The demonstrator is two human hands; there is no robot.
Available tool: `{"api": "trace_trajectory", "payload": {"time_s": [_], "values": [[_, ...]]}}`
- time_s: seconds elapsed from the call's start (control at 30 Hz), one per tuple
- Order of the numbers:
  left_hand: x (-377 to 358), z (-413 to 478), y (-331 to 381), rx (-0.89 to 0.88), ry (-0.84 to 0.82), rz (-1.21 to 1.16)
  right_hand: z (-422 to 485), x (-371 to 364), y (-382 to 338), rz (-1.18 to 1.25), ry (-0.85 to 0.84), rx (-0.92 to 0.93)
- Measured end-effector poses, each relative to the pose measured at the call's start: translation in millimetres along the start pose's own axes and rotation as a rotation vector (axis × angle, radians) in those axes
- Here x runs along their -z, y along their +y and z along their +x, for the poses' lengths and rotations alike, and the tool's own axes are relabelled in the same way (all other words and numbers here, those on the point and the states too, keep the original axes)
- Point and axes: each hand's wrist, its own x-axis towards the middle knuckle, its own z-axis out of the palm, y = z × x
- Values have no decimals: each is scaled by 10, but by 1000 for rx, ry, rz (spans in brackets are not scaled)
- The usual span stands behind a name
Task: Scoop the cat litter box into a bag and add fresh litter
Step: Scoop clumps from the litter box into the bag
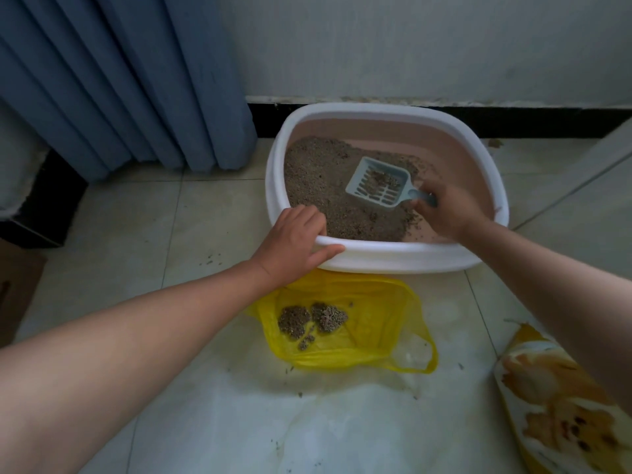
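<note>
A white-rimmed litter box (393,258) with a pink inside stands on the tiled floor by the wall; grey-brown litter (318,179) fills its left half. My left hand (294,244) grips the box's near rim, fingers curled inside and thumb along the outside. My right hand (444,213) holds the handle of a pale blue slotted scoop (378,184), which lies over the litter with some grains in it. In front of the box an open yellow plastic bag (359,340) lies flat on the floor with a few litter clumps (311,319) in it.
Blue curtains (130,80) hang at the left. A yellow-and-white printed bag (561,412) lies on the floor at the lower right. A dark object (41,200) stands at the left edge. Loose litter grains dot the tiles.
</note>
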Motion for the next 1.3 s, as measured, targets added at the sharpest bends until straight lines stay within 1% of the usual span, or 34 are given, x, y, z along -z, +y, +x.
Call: {"api": "trace_trajectory", "payload": {"time_s": [0.13,0.27,0.4,0.47,0.53,0.63,0.7,0.77,0.83,0.97,1.07,1.2,1.3], "values": [[94,-19,47,17,-31,-31,-230,94,-24,-30,24,64],[224,-201,63,2,-68,11,-578,182,-103,13,13,110],[333,-625,68,108,-55,64,-985,179,-182,39,2,172],[392,-829,14,168,-86,115,-1163,154,-228,55,-32,196],[444,-961,-36,258,-135,116,-1306,104,-277,69,-73,229],[472,-1048,-25,474,-211,-31,-1466,-42,-343,63,-123,260],[483,-1068,6,591,-260,-89,-1541,-190,-390,51,-135,270],[485,-1087,47,669,-270,-124,-1593,-347,-441,34,-135,289],[481,-1105,72,724,-242,-185,-1622,-496,-486,30,-168,292],[473,-1129,83,781,-201,-337,-1614,-722,-476,-22,-320,213],[464,-1133,82,791,-191,-386,-1606,-766,-474,-11,-367,197],[438,-1088,104,801,-158,-428,-1589,-727,-510,71,-359,195],[432,-1047,116,834,-115,-469,-1592,-730,-500,215,-409,140]]}}
